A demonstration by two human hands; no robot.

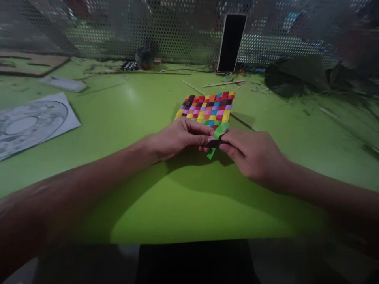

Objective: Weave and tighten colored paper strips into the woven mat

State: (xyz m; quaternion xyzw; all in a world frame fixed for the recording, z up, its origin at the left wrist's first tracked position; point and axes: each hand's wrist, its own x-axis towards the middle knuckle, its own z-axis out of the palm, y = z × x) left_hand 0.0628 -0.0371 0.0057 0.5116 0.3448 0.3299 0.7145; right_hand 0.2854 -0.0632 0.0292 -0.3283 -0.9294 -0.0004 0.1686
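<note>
A small mat woven from colourful strips (207, 108) is held tilted just above the green table. My left hand (180, 136) grips its near edge, thumb on top and fingers curled underneath. On the right, my right hand (254, 152) pinches the near right corner, thumb against forefinger. Between the two hands a green strip (221, 129) loops up over the corner, and its loose end hangs below. A dark strip (213, 143) stretches across from the left fingertips to the right thumb. The fingers hide the mat's near edge.
A phone (232, 43) stands upright against the perforated metal panel (183, 35). Thin sticks (224, 83) lie on the green table (133, 98) behind the mat. At left are a printed paper (35, 122), a small white tray (63, 83) and cardboard (32, 65). Dark leaves (304, 75) lie at right.
</note>
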